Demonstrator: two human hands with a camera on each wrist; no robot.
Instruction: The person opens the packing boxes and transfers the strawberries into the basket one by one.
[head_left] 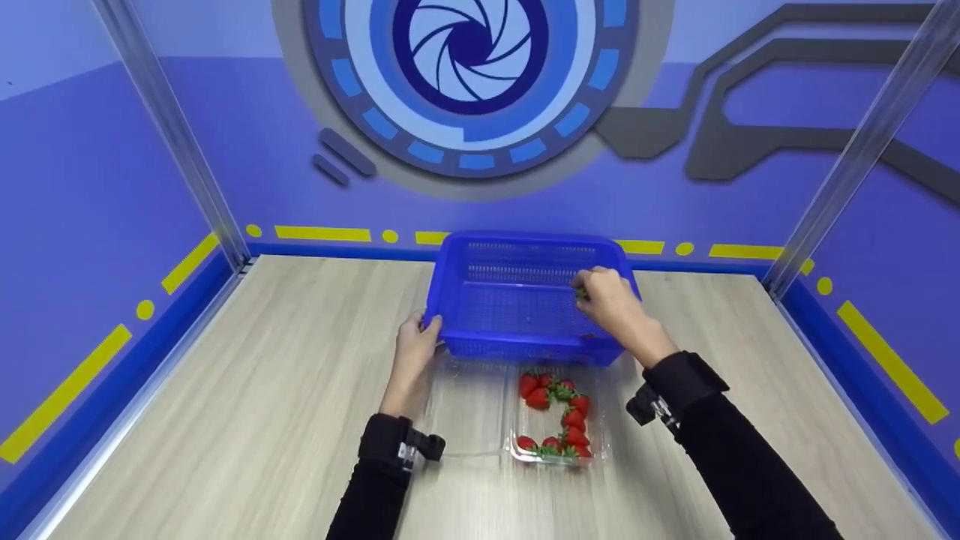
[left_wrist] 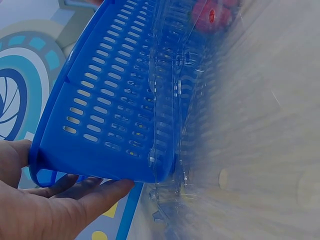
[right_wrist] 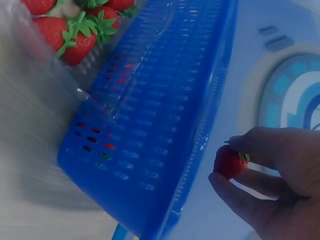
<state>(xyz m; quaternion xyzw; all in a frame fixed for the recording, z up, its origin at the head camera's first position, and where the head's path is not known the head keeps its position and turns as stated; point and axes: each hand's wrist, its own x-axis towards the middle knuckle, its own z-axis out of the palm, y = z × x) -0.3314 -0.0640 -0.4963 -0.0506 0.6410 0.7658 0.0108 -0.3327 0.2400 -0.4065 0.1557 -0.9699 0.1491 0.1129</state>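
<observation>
A blue plastic basket (head_left: 510,349) with slotted walls stands at the back of the table. My left hand (head_left: 416,346) grips its front left corner, thumb over the rim and fingers against the outer wall (left_wrist: 95,120). Above the basket's right side, my right hand (head_left: 611,300) pinches a red strawberry (right_wrist: 230,162) between thumb and fingers. Red and green patches show through the basket's slots near one lower corner. In front of the basket lies a clear plastic box (head_left: 553,424), with several strawberries (head_left: 574,418) along its back, right and front sides.
The box's clear lid (head_left: 469,409) lies spread out to the left, between the box and my left forearm. A wooden-look table (head_left: 300,375) is enclosed by blue printed walls (head_left: 225,150) with metal posts at the corners. The basket stands close to the back wall.
</observation>
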